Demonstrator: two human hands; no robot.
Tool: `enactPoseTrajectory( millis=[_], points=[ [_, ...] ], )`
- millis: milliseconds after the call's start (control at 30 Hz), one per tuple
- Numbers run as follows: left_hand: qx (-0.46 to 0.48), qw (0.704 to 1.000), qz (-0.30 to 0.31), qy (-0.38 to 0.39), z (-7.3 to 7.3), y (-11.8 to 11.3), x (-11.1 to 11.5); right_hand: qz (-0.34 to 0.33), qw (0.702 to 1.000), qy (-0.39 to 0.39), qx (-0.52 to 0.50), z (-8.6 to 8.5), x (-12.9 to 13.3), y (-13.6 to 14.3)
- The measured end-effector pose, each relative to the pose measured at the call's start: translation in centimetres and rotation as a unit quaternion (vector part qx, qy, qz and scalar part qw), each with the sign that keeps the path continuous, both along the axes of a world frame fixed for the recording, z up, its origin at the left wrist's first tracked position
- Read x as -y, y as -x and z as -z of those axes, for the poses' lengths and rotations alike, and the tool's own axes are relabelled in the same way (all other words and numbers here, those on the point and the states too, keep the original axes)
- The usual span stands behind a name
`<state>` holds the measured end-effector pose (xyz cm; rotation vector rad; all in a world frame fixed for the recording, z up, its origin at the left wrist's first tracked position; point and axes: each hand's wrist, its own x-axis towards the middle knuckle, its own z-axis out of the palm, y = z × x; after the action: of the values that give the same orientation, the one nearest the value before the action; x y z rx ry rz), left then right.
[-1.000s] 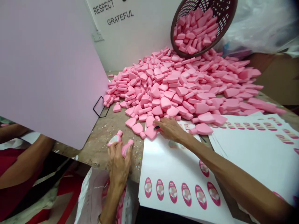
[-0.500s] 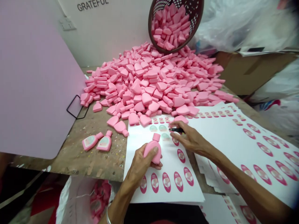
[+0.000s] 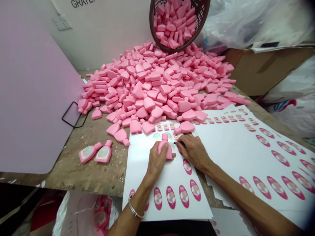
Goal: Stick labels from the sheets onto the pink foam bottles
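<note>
My left hand [image 3: 157,159] is wrapped round a small pink bottle [image 3: 165,149], cap upward, above a white sticker sheet [image 3: 167,173]. Close by on the right, my right hand [image 3: 190,149] is closed on a small dark tool [image 3: 175,143], its tip at the sheet near the pale green stickers. Oval pink stickers [image 3: 171,197] line the lower part of the sheet. Left of the sheet lie two pink bottles with labels on them, one [image 3: 88,153] tilted beside the other [image 3: 103,153].
A big heap of pink bottles [image 3: 152,83] covers the back of the table, below a tipped brown basket [image 3: 152,28]. More sticker sheets [image 3: 226,144] lie at right. A pink board [image 3: 31,88] stands left; an open bag [image 3: 73,209] hangs below the front edge.
My left hand has raised the bottle a little up the sheet. My right hand has moved lower, with the tool's tip now near the bottle. The view has shifted slightly.
</note>
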<state>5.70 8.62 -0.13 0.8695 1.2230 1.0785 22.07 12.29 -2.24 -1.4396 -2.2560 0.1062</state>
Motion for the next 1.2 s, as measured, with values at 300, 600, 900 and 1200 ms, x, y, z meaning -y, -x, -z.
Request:
enactPoseTrajectory(
  millis=[300, 600, 900, 1200],
  points=[
    [-0.001, 1.000, 0.027, 0.012, 0.0, 0.6, 1.9, 0.002, 0.994, 0.044, -0.099, -0.2, 1.9, 1.0],
    [0.011, 0.999, 0.048, 0.020, -0.5, 1.2, 2.2, 0.021, 0.999, -0.008, -0.024, 0.1, 2.0, 0.4],
    [0.010, 0.998, 0.047, 0.032, -1.0, 1.0, 1.9, 0.014, 0.996, 0.058, -0.069, -0.2, 2.0, 0.2],
    [0.023, 0.998, 0.047, 0.024, -0.6, 1.0, 1.9, 0.008, 0.997, -0.067, 0.040, -0.6, 2.4, 0.9]
  ],
)
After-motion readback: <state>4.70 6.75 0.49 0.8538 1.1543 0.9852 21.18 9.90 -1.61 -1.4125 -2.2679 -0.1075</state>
